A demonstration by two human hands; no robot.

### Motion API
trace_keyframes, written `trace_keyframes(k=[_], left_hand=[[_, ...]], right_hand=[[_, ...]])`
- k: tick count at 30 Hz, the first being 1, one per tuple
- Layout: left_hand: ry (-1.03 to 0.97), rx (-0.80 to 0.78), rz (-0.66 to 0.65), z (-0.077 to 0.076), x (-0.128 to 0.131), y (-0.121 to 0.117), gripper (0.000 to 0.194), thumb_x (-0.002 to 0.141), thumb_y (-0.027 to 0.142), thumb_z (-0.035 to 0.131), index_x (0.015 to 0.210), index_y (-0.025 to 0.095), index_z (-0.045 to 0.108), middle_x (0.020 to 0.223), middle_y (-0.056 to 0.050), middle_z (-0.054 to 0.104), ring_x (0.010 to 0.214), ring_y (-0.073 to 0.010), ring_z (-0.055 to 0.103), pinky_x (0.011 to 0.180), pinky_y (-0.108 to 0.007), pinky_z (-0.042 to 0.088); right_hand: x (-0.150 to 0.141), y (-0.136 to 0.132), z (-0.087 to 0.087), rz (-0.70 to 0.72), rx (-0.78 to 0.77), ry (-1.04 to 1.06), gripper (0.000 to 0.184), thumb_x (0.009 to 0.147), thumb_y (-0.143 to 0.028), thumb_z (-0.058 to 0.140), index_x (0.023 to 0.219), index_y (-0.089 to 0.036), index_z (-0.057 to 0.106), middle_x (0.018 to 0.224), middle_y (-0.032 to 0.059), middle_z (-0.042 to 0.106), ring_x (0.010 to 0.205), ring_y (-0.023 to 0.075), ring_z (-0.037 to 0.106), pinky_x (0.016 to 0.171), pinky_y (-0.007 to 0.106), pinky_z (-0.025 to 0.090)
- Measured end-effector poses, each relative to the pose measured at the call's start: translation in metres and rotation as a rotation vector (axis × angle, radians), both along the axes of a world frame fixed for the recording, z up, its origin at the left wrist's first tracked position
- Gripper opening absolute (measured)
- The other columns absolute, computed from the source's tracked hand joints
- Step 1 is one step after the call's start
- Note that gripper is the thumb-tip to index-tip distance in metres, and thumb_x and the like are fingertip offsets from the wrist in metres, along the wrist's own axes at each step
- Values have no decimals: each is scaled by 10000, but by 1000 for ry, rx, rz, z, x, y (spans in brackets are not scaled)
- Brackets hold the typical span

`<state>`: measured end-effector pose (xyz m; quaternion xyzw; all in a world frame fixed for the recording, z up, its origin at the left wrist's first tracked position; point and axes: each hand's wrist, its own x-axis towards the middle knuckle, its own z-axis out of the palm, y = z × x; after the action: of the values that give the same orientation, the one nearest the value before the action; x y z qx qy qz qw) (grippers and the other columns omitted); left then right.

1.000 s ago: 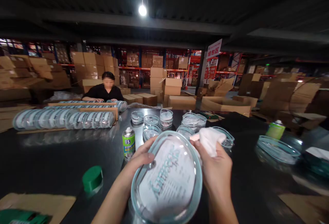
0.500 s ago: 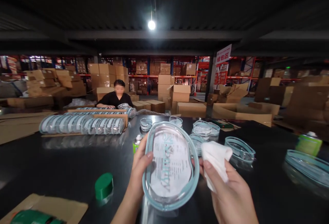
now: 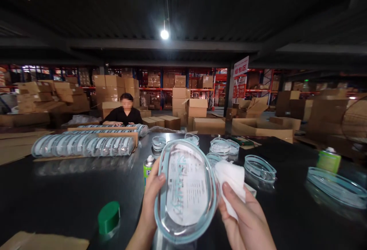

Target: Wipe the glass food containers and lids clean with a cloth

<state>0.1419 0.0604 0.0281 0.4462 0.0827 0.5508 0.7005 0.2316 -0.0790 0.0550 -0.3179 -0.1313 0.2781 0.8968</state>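
My feed shows a dim warehouse: racks [image 3: 151, 88] and cardboard boxes [image 3: 208, 125] across the back, a black, shiny surface [image 3: 65, 196] in front. At nine o'clock a co-worker [image 3: 124, 117] in a dark top is behind rows of clear cases [image 3: 109, 146]. The turquoise-edged case [image 3: 186, 192] is at six o'clock, held up above the surface, face toward me. The left grip [image 3: 150, 192], at seven, is clamped on its side, thumb on the front, the other fingers mostly hidden. The right grip [image 3: 243, 213], at five, is closed on a white cloth [image 3: 233, 179] that seems to meet the case's edge; whether it presses there, I can't tell.

To work the cloth well along that edge, I'd keep the left hold firm but light, since the clear wall looks soft and would probably buckle. I'd bunch the cloth under the thumb, follow the curve in short strokes, and tilt the face toward the lamp [image 3: 164, 34] at half past eleven to see it plainly.

As for writing, the sign [image 3: 241, 66] at two o'clock reads 组包区 in red. Large turquoise letters run sideways across the case, too blurred to make out, and the small print on its white insert [image 3: 193, 183] is beyond reading too. The spray can [image 3: 147, 170] at seven has its label mostly covered by the left grip, and I get no brand off the green can [image 3: 328, 161] near half past three.
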Motion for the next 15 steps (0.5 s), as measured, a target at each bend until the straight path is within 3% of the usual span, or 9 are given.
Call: trace_keyframes(k=[4,7,9,12,15], left_hand=[[49,-2,-140,-1,-1,-3,490,774,426,648,1222,231,617,1363,-36,547,1374,-287,329,1168,-387,186],[73,-120,-373,2,-3,-4,515,797,338,649,1289,219,554,1328,-71,575,1316,-291,422,1143,-417,249],[44,-208,-432,5,-3,-5,538,810,309,636,1326,234,503,1311,-75,585,1268,-280,482,1105,-408,318],[26,-209,-266,5,0,-6,513,835,365,606,1322,270,476,1352,-50,539,1261,-245,485,1059,-356,372],[133,-40,90,0,5,-5,478,839,462,572,1267,267,484,1322,-60,522,1242,-243,478,1044,-376,371]], right_hand=[[0,1,-4,-83,-26,-47,718,502,-271,897,1153,-150,619,984,133,703,818,260,675,691,349,583],[-2,7,-11,-128,-32,-93,720,560,-290,875,1204,-143,588,984,135,705,802,253,677,694,362,582],[-4,13,-16,-129,-23,-110,712,586,-306,862,1219,-140,578,998,134,702,835,258,675,706,361,580],[-5,19,-21,-124,-18,-104,702,602,-311,854,1222,-143,572,1029,130,696,894,268,665,714,358,578],[0,19,-23,-70,-72,-111,717,582,-293,866,1217,-141,569,985,121,708,882,272,670,708,355,580]])
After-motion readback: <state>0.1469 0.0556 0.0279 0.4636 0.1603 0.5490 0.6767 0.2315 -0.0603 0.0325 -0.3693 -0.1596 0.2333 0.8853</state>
